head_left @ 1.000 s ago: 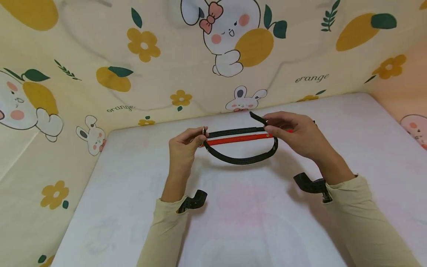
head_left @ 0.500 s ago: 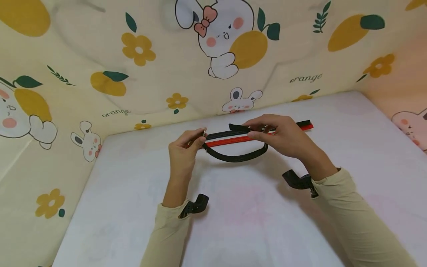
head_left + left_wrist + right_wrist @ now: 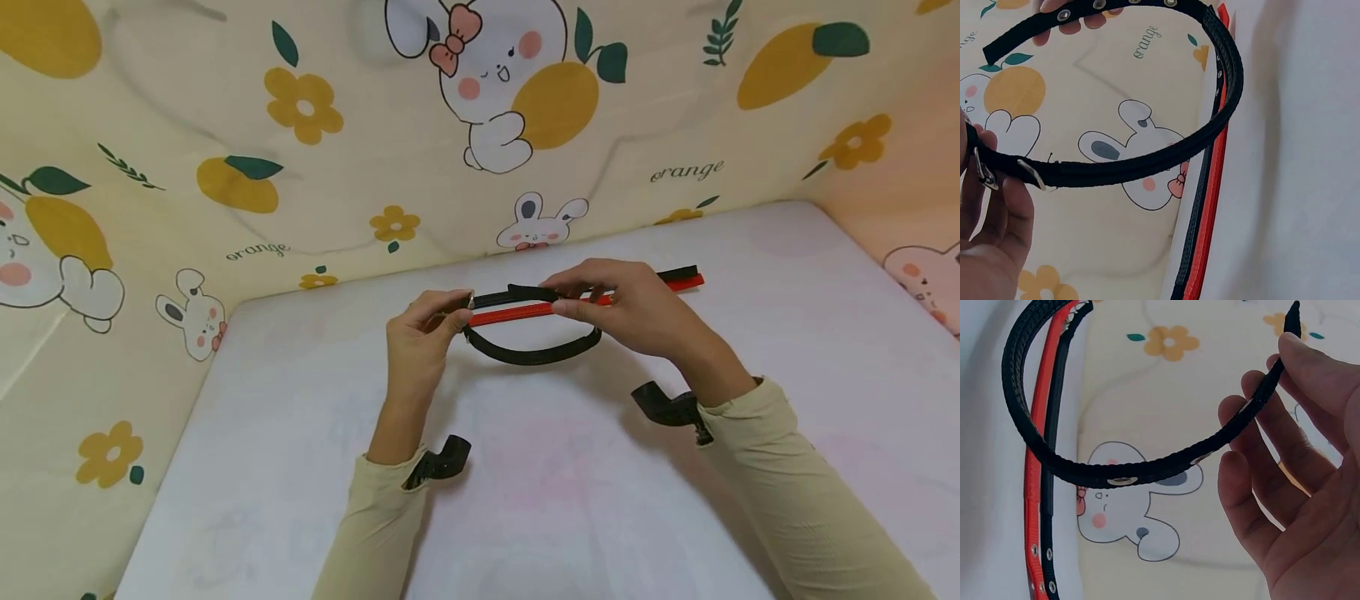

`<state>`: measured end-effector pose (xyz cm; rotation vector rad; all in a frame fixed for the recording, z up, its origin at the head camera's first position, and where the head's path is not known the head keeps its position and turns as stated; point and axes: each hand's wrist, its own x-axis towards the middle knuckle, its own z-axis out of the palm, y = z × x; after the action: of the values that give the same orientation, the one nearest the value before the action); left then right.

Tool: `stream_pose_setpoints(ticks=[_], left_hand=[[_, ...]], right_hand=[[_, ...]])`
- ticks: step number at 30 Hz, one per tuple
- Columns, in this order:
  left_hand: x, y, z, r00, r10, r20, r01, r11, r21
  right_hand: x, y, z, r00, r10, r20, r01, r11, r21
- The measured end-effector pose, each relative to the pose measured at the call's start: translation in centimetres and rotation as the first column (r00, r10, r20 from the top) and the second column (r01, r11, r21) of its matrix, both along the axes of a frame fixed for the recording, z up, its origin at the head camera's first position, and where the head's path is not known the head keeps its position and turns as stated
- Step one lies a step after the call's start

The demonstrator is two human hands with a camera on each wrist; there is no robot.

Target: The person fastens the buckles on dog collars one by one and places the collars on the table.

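A curved black eyeleted strap (image 3: 532, 357) is held above the white tabletop (image 3: 525, 508) — near one end by the left hand (image 3: 422, 335), near the other by the right hand (image 3: 628, 307). Behind its loop, a straight red strap (image 3: 513, 313) is laid, with a straight black strap (image 3: 491, 300) placed behind that; beyond, cream printed cloth (image 3: 337, 183) is hung.

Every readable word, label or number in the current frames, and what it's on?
"orange": backdrop, left side, head view
"orange": backdrop, right side, head view
"orange": backdrop, left wrist view
"nge": backdrop, cut off at that view's left edge
No readable text on the looped black strap, red strap or flat black strap.
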<state>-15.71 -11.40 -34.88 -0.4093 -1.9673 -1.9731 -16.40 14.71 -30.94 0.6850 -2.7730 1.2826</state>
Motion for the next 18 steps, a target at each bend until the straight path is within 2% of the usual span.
stream_pose_setpoints(ticks=[6, 18], left_hand=[[-0.04, 0.41, 0.16, 1.000, -0.004, -0.005, 0.004, 1.000, -0.026], [0.46, 0.65, 0.06, 0.999, -0.012, 0.047, 0.015, 0.997, -0.071]], right_hand=[[-0.19, -0.25, -0.12, 1.000, 0.023, 0.012, -0.023, 0.999, 0.030], [-0.31, -0.67, -0.56, 0.998, 0.065, -0.024, -0.063, 0.995, 0.072]])
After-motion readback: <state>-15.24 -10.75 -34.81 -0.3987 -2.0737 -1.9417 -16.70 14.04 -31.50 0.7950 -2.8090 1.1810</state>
